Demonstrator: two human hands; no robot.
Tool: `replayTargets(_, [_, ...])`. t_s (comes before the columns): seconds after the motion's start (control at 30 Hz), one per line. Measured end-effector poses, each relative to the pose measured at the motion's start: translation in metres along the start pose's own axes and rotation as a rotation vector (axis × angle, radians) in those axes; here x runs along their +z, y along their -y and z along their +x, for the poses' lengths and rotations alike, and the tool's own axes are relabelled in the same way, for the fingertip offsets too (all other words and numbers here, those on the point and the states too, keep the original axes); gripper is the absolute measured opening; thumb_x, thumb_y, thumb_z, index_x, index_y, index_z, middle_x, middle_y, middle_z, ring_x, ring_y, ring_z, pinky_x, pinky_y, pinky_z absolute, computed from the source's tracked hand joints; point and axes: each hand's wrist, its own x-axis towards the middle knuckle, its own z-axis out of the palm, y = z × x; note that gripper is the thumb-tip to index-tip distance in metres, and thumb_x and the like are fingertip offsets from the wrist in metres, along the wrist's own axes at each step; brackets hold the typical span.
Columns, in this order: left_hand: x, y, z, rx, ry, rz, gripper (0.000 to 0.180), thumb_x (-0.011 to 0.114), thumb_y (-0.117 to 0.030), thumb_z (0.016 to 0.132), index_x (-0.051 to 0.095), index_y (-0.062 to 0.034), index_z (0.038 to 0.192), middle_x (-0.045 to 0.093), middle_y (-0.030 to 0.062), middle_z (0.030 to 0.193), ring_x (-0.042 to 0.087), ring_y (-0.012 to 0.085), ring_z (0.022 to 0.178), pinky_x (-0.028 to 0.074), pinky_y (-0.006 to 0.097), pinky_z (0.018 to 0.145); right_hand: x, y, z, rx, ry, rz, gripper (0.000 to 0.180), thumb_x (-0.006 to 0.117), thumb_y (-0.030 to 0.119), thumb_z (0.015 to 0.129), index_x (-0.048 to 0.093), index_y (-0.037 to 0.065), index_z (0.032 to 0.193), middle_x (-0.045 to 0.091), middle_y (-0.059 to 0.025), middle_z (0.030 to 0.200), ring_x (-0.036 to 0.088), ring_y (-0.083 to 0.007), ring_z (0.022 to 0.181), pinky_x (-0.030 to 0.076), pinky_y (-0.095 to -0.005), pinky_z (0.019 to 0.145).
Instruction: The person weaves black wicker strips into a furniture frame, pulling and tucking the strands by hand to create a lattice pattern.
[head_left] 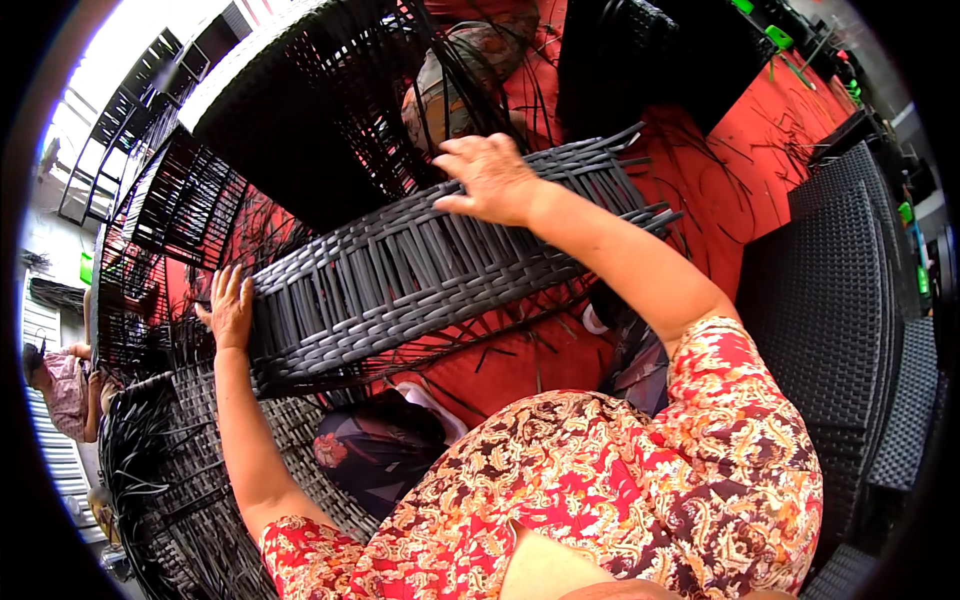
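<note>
A long dark grey wicker panel [430, 262], woven tightly along its two long edges, slants across in front of me with its right end raised. Loose strand ends stick out at that right end. My left hand [232, 308] rests against the panel's left end, fingers stretched out. Over the far edge, right of the middle, my right hand [490, 178] is spread with its fingers apart. Neither hand grips a strand that I can see. Whether the right palm touches the weave, I cannot tell.
A large black wicker piece [290, 110] stands just beyond the panel. Lower left lies another woven piece [180, 470] with loose strands. Dark woven panels [820, 330] lean at the right. Strand scraps litter the red floor [700, 190]. Another person [68, 390] is at the far left.
</note>
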Motion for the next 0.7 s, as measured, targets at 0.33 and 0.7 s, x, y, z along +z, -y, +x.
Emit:
replayTargets(0.33, [-0.017, -0.039, 0.0, -0.164, 0.107, 0.061, 0.045, 0.03, -0.052, 0.092, 0.058, -0.0252, 0.114, 0.058, -0.0014, 0.116, 0.049, 0.017, 0.114, 0.011, 0.073, 0.094, 0.001, -0.051, -0.02, 0.227, 0.218, 0.049, 0.055, 0.042, 0.057, 0.085, 0.063, 0.006, 0.092, 0.064, -0.0138, 0.096, 0.059, -0.0324, 0.093, 0.043, -0.0445, 0.081])
replayTargets(0.7, [-0.005, -0.067, 0.01, -0.002, -0.047, -0.206, 0.055, 0.031, -0.053, 0.092, 0.065, -0.0097, 0.091, 0.065, 0.0135, 0.091, 0.058, 0.0299, 0.095, 0.038, 0.043, 0.086, 0.001, -0.079, -0.024, 0.387, 0.323, 0.112, 0.059, 0.033, 0.057, 0.09, 0.058, 0.003, 0.087, 0.062, -0.0182, 0.097, 0.057, -0.0347, 0.097, 0.044, -0.0442, 0.084])
